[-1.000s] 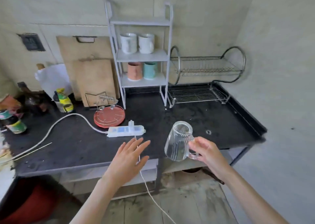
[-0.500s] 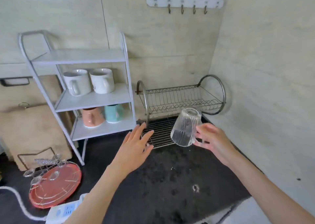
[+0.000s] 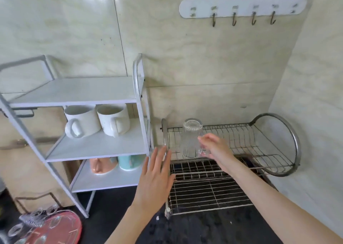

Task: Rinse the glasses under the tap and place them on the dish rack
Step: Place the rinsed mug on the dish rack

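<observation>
Head view: glass arriving upside down at the dish rack, not yet set down.

At frame centre the right hand (image 3: 213, 147) grips the glass (image 3: 191, 138) by its handle, mouth down, over the left end of the dish rack (image 3: 278, 162); it seems not yet released, so placing remains, and no other glasses show on the rack. The left hand (image 3: 157, 171), fingers straight and apart, holds nothing at the rack's left edge. Left of frame, a white shelf (image 3: 78, 93) with mugs (image 3: 96, 120) stands close beside, narrowing the approach.
</observation>
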`<state>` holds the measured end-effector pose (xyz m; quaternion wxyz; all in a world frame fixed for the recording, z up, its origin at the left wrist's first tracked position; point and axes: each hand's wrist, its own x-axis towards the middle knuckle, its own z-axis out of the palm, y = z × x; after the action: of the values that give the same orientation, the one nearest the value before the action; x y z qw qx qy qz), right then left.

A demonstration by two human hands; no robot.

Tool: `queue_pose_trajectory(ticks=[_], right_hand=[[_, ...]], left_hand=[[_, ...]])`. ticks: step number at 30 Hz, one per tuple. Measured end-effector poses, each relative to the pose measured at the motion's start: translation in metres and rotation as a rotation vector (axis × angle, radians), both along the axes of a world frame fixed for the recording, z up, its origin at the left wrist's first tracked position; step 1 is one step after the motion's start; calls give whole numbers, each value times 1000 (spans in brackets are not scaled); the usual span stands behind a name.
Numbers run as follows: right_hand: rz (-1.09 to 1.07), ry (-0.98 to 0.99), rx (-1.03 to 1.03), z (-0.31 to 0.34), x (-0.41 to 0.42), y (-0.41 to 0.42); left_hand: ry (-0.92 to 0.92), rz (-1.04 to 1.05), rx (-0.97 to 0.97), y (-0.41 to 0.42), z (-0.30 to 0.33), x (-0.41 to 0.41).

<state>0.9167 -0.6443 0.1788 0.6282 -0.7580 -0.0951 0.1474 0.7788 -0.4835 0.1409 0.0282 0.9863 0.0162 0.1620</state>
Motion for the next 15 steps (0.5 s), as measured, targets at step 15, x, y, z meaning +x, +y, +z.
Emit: queue_pose_trajectory(ticks=[15], right_hand=[[406,-167,-188,-34,53,17]], left_hand=[[122,250,86,-26,12,-3]])
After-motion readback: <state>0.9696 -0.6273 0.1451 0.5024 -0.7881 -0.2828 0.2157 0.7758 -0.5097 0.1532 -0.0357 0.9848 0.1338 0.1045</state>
